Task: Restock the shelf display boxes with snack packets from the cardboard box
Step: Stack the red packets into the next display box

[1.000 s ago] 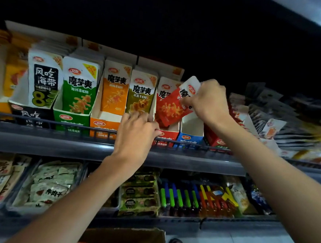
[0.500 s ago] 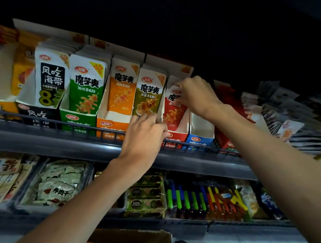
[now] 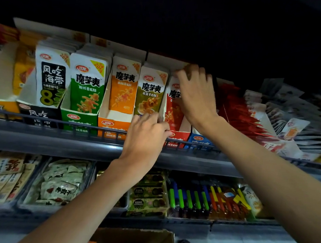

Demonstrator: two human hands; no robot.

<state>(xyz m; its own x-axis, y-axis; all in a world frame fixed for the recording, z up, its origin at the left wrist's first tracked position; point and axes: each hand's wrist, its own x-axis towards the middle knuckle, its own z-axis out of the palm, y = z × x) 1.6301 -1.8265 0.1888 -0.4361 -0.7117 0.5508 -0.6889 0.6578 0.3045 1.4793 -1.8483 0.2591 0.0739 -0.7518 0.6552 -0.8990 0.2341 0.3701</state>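
Dim shelf [image 3: 59,144], hands [image 3: 195,97] [image 3: 147,137] at red packets [image 3: 173,107]

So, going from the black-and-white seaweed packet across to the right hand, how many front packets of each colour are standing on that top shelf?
black-and-white packet: 1
green packet: 1
orange packet: 1
olive packet: 1
red packet: 1
Total: 5

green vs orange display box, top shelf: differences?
Colour: the green display box has a green front, the orange display box an orange one. Fill: in the green display box, green packets stand at the front lip; in the orange display box, orange packets sit further back, baring white interior. Shared: same red oval logo, side by side on the upper shelf.
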